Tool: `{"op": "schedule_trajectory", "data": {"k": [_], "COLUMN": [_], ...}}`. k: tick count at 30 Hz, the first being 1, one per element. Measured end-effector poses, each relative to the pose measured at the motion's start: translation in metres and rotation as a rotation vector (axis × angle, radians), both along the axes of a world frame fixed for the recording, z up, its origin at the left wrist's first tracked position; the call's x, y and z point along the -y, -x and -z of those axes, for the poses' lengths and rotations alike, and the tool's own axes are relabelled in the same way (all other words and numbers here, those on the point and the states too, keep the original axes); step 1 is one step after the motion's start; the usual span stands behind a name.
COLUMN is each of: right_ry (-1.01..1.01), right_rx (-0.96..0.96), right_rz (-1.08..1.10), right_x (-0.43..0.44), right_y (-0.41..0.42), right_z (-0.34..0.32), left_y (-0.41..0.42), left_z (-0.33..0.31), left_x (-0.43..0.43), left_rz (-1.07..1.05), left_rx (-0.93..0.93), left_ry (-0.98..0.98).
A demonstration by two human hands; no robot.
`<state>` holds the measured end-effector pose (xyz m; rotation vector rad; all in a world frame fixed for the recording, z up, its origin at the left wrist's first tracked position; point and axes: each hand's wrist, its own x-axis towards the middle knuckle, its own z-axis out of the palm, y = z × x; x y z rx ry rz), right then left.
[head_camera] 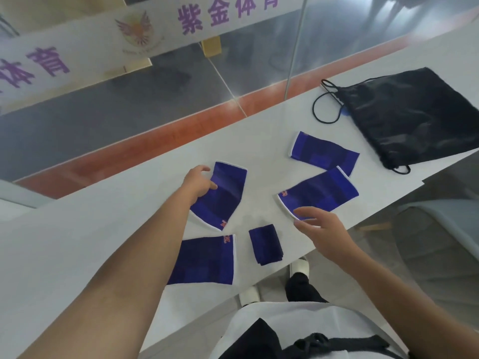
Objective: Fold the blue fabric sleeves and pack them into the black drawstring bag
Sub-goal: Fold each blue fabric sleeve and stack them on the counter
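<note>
Your left hand (198,183) rests on a blue sleeve (228,195) — grip unclear; your right hand (321,229) hovers spread over a second sleeve (321,191); seemingly limp, light knit — pinch the hem corners.

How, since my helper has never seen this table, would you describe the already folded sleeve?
Find the white table with the black drawstring bag at its far right end. Near the table's front edge, close to the right hand, lies the folded sleeve. It is the smallest blue piece and shows no white trim, unlike the four flat sleeves around it.
</note>
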<state>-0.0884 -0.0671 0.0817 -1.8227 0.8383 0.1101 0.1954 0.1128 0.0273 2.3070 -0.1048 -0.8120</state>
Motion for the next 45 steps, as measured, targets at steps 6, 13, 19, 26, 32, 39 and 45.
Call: {"op": "schedule_trajectory", "data": {"k": [6,13,19,26,32,39,45], "right_ry": [-0.324,-0.783,-0.722,-0.467,-0.167,-0.183,-0.505], "right_rx": [0.036,0.087,0.058,-0.037,0.418,0.674,0.421], "right_rz": [0.150,0.165,0.086,0.080,0.044,-0.022,-0.094], "right_x": [0.011,0.023,0.045,0.050,0.064,0.078,0.081], "right_y": [-0.046,-0.092,-0.096,-0.102,-0.090,-0.078,-0.095], "right_z": [-0.015,-0.043,-0.032,-0.021,-0.064,-0.146,-0.120], "left_y": [0.025,0.070,0.101,0.116,0.117,0.120,0.111], "left_z": [-0.077,-0.158,-0.111,-0.089,-0.139,-0.201,-0.177], "left_x": [0.016,0.021,0.015,0.030,0.041,0.044,0.055], "left_rz": [-0.023,-0.169,-0.516,-0.545,-0.057,-0.007,-0.214], "left_rx": [0.020,-0.150,-0.582,-0.588,0.204,0.372,-0.169], "left_ry": [0.236,0.616,0.615,0.610,0.457,0.520,0.725]}}
